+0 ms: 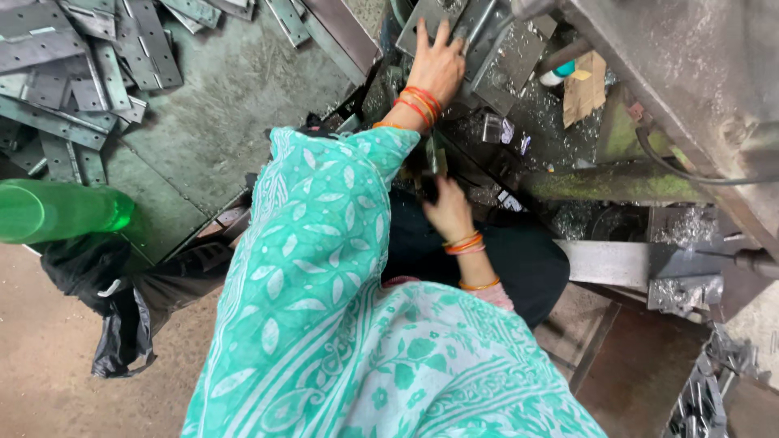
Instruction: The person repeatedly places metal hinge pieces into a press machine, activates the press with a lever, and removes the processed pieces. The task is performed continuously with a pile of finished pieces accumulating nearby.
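My left hand (436, 66), with orange and red bangles at the wrist, reaches out from a teal flowered sleeve. It lies with fingers spread on a grey metal plate (495, 36) on the machine bed, gripping its edge. Lower down, my right hand (448, 211), also with bangles, is over my dark lap. Its fingers curl towards a small metal piece (435, 156); the fingertips are hidden, so I cannot tell whether it holds the piece.
A heap of flat grey metal strips (77, 73) lies at the upper left on a steel sheet. A green plastic bottle (57, 211) lies at the left above a black bag (122, 324). The machine frame (690, 73) and metal shavings (686, 227) fill the right.
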Demonstrator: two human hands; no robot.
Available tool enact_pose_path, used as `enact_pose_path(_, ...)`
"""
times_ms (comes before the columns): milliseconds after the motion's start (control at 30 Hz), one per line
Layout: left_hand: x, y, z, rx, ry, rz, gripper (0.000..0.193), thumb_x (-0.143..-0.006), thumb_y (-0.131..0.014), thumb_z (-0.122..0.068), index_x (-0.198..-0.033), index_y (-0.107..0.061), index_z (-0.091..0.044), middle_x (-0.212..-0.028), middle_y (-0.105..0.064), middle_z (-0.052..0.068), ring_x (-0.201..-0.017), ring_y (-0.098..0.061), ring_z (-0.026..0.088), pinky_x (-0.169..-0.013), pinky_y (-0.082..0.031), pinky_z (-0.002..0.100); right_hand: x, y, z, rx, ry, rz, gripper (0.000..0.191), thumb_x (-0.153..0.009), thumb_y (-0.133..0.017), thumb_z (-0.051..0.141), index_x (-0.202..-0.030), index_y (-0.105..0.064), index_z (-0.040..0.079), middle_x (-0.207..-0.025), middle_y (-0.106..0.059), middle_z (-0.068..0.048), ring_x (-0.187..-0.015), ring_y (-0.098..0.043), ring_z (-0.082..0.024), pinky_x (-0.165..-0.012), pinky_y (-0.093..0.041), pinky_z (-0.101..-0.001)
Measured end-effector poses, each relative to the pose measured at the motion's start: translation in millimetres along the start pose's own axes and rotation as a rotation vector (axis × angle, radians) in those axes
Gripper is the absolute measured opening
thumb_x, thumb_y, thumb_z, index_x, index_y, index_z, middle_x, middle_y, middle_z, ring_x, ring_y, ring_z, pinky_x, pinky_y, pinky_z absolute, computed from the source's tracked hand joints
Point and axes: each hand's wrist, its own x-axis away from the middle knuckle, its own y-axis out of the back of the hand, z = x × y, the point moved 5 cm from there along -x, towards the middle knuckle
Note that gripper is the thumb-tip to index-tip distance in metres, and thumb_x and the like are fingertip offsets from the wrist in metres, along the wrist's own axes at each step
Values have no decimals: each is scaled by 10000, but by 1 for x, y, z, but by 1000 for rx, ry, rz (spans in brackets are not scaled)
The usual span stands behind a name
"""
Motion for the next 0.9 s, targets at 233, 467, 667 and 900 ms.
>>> enact_pose_path(233, -29, -2, -3, 69, -22, -110, 277, -887, -582, -156, -1048, -794, -82, -1298, -646, 73, -1427, -356, 382, -1125, -171, 771, -19, 26, 5, 40, 40, -4, 519, -878, -751, 285, -1341, -606, 101, -1239, -641, -195, -1094, -652, -448, -880, -558, -517)
enact_pose_path(467, -28, -5, 5, 90, -59, -61, 276, -936, -567, -167, -1088, -774, -67, -1389, -613, 98, -1457, -312, 394, -1133, -147, 772, 12, -35, 12, -165, 0, -102, 561, -825, -768, 229, -1358, -593, 211, -1269, -613, -181, -1062, -653, -446, -833, -566, -520)
enact_pose_path(667, 4, -3, -7, 42, -19, -37, 490, -962, -544, -272, -1388, -677, -70, -1388, -578, 82, -1482, -235, 393, -1126, -68, 807, 13, -17, 8, -151, 58, -102, 522, -812, -778, 222, -1310, -628, 180, -1220, -646, -203, -1073, -648, -447, -861, -560, -507)
enact_pose_path(900, -18, -2, -2, 75, 33, -4, 459, -1009, -523, -364, -1346, -682, -97, -1419, -573, 46, -1487, -218, 368, -1127, -29, 810, -12, 29, 0, -51, 65, 2, 483, -884, -747, 294, -1308, -642, 89, -1123, -686, -223, -1076, -657, -437, -908, -545, -497)
